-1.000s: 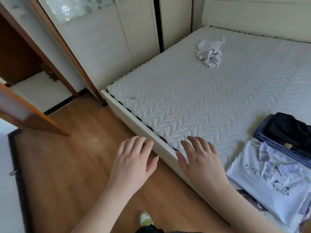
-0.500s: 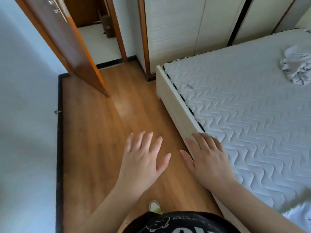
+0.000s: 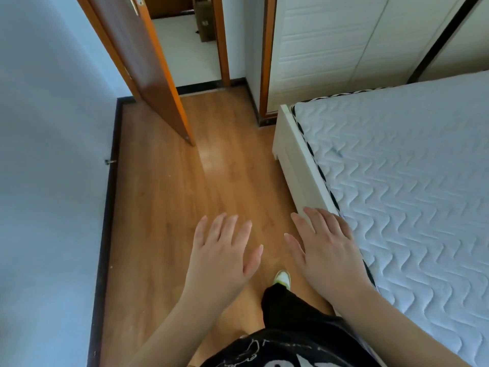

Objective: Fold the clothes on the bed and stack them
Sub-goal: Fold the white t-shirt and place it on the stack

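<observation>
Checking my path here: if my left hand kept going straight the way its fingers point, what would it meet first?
Nothing close, it seems. The left hand points along bare wooden floor, toward the open door, which would probably come first, though depth is hard to judge.

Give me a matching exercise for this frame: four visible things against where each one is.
Things:
1 left hand
2 right hand
3 door
4 shoe

Places:
A over the mattress edge
B between the hands, on the floor
C swung open, far left
D over bare floor

Pairs: 1-D, 2-A, 3-C, 4-B
</observation>
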